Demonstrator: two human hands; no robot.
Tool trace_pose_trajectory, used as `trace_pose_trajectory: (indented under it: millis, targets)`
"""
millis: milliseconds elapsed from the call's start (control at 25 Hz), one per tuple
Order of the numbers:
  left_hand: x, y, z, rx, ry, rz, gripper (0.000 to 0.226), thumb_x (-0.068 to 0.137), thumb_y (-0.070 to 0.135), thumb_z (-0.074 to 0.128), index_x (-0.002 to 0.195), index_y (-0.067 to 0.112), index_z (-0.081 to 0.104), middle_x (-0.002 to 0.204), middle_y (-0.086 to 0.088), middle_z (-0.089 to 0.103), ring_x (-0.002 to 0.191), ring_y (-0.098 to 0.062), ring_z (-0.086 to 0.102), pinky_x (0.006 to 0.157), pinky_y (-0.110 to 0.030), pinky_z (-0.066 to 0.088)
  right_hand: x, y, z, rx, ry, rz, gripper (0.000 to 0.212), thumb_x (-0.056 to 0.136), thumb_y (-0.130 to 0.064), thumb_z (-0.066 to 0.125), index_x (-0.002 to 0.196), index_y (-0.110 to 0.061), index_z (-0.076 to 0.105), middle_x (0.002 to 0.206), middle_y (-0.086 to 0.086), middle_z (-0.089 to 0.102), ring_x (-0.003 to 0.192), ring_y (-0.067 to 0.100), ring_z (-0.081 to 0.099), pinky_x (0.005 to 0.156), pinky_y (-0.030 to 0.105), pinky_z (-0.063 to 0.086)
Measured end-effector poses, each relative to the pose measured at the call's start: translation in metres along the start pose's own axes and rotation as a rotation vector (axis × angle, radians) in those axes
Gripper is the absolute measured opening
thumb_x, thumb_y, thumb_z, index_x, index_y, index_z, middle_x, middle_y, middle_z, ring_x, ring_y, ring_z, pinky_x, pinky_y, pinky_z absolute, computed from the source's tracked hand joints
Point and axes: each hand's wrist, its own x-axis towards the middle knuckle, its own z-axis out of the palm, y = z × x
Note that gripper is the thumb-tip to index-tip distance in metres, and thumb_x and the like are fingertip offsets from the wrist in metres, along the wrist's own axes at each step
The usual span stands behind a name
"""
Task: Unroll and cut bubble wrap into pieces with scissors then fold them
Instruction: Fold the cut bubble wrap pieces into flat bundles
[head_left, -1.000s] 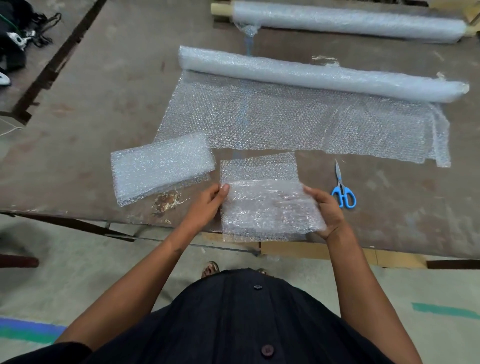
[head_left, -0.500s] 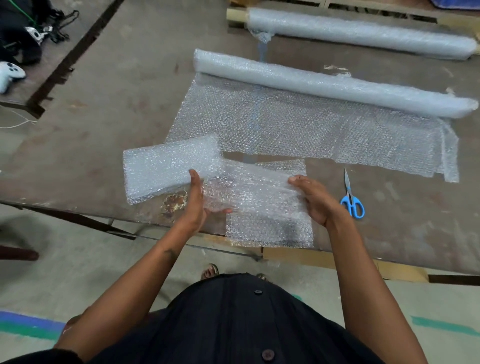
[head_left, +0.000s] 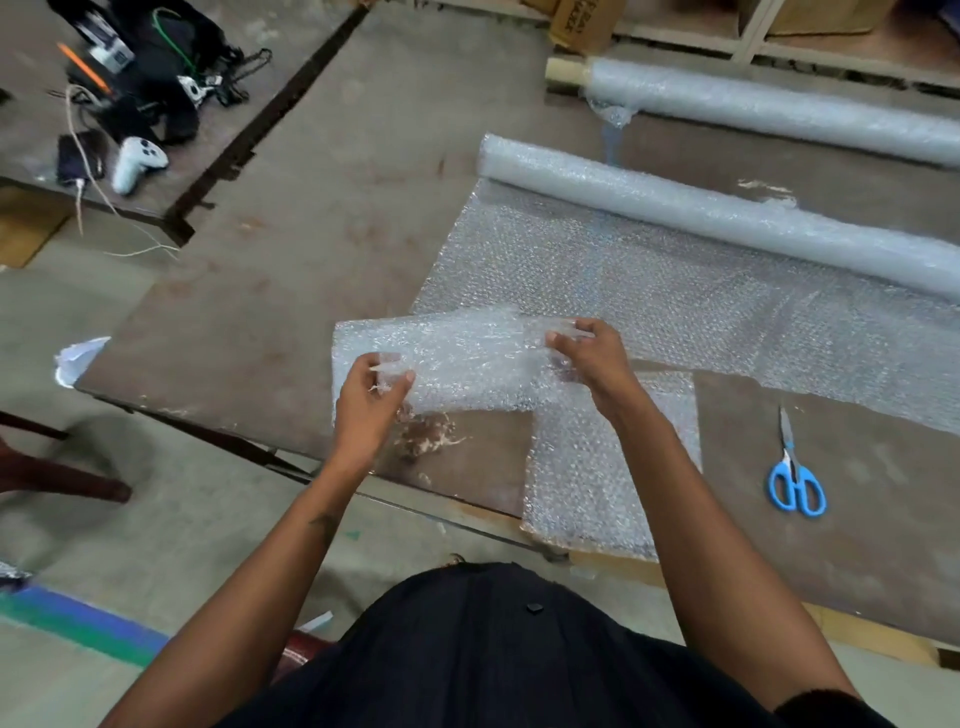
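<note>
Two hands grip one folded piece of bubble wrap (head_left: 467, 358) at the centre of the frame: the left hand (head_left: 371, 397) pinches its lower left corner, the right hand (head_left: 592, 358) pinches its upper right edge. Another cut piece (head_left: 597, 467) lies flat on the tabletop (head_left: 311, 218) just below it. Behind them, a partly unrolled roll (head_left: 727, 213) spreads its sheet. Blue-handled scissors (head_left: 795, 473) lie closed at lower right.
</note>
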Motion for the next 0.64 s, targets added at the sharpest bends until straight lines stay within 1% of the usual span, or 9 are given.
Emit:
trace_pose_trajectory:
  millis: [80, 160, 240, 320, 400, 440, 480, 520, 640]
  targets:
    - [0.014, -0.004, -0.019, 0.056, 0.029, 0.046, 0.041, 0.093, 0.039, 0.081, 0.125, 0.045, 0.057, 0.092, -0.004, 0.060, 0.075, -0.017, 0.061, 0.069, -0.041, 0.060, 0.021, -0.006, 0.034, -0.088, 0.022, -0.059, 0.039, 0.095, -0.022, 0.082, 0.125, -0.015, 0.059, 0.114, 0.007, 0.071, 0.098, 0.023, 0.072, 0.074, 0.033, 0.057]
    - [0.027, -0.006, -0.035, 0.224, 0.029, 0.060, 0.056, 0.095, 0.038, 0.079, 0.141, 0.035, 0.047, 0.089, 0.003, 0.048, 0.072, -0.013, 0.051, 0.071, -0.036, 0.052, 0.036, -0.007, 0.063, -0.211, 0.067, -0.105, 0.037, 0.097, -0.026, 0.079, 0.126, -0.018, 0.057, 0.118, 0.007, 0.066, 0.106, 0.027, 0.069, 0.086, 0.039, 0.058]
    - [0.036, -0.006, -0.045, 0.341, 0.014, 0.069, 0.067, 0.096, 0.034, 0.077, 0.149, 0.023, 0.038, 0.096, 0.002, 0.052, 0.076, -0.014, 0.055, 0.071, -0.032, 0.047, 0.043, -0.007, 0.088, -0.313, 0.117, -0.125, 0.038, 0.101, -0.027, 0.074, 0.131, -0.014, 0.055, 0.119, 0.006, 0.064, 0.107, 0.028, 0.068, 0.090, 0.038, 0.055]
    - [0.042, -0.008, -0.051, 0.384, 0.027, 0.112, 0.071, 0.096, 0.036, 0.076, 0.151, 0.020, 0.033, 0.117, -0.004, 0.060, 0.097, -0.019, 0.064, 0.082, -0.032, 0.048, 0.036, -0.006, 0.108, -0.492, 0.201, -0.186, 0.043, 0.105, -0.029, 0.067, 0.139, -0.009, 0.051, 0.125, 0.011, 0.065, 0.114, 0.030, 0.064, 0.092, 0.035, 0.048]
    - [0.043, -0.012, -0.053, 0.502, 0.206, 0.197, 0.070, 0.100, 0.042, 0.071, 0.154, 0.015, 0.035, 0.139, -0.012, 0.047, 0.123, -0.024, 0.052, 0.102, -0.032, 0.042, 0.023, 0.000, 0.121, -0.794, 0.366, -0.334, 0.049, 0.106, -0.037, 0.062, 0.144, -0.010, 0.047, 0.139, 0.015, 0.057, 0.128, 0.032, 0.055, 0.104, 0.044, 0.043]
    - [0.043, -0.011, -0.052, 0.569, 0.310, 0.267, 0.068, 0.102, 0.043, 0.067, 0.156, 0.014, 0.036, 0.146, -0.015, 0.039, 0.132, -0.027, 0.044, 0.111, -0.036, 0.036, 0.015, 0.002, 0.126, -0.907, 0.419, -0.433, 0.051, 0.107, -0.040, 0.058, 0.147, -0.012, 0.044, 0.145, 0.015, 0.052, 0.134, 0.032, 0.050, 0.110, 0.048, 0.040]
    - [0.044, -0.006, -0.050, 0.610, 0.346, 0.334, 0.065, 0.105, 0.043, 0.062, 0.158, 0.016, 0.036, 0.154, -0.016, 0.033, 0.141, -0.029, 0.037, 0.117, -0.041, 0.032, 0.007, 0.005, 0.133, -0.980, 0.406, -0.528, 0.050, 0.109, -0.040, 0.053, 0.151, -0.014, 0.041, 0.151, 0.015, 0.047, 0.140, 0.030, 0.044, 0.115, 0.050, 0.037]
    - [0.047, 0.001, -0.045, 0.639, 0.298, 0.385, 0.062, 0.108, 0.042, 0.058, 0.161, 0.019, 0.034, 0.163, -0.012, 0.029, 0.149, -0.028, 0.032, 0.120, -0.044, 0.028, -0.002, 0.008, 0.142, -1.033, 0.329, -0.613, 0.050, 0.111, -0.039, 0.047, 0.154, -0.015, 0.039, 0.157, 0.013, 0.043, 0.146, 0.029, 0.040, 0.120, 0.052, 0.033]
    - [0.057, -0.009, -0.026, 0.926, 0.000, 0.498, 0.057, 0.113, 0.049, 0.037, 0.166, 0.030, 0.031, 0.176, 0.001, 0.020, 0.162, -0.021, 0.019, 0.126, -0.047, 0.016, -0.015, 0.028, 0.172, -1.119, 0.027, -0.676, 0.053, 0.114, -0.043, 0.034, 0.162, -0.021, 0.035, 0.171, 0.007, 0.032, 0.161, 0.026, 0.024, 0.127, 0.056, 0.022]
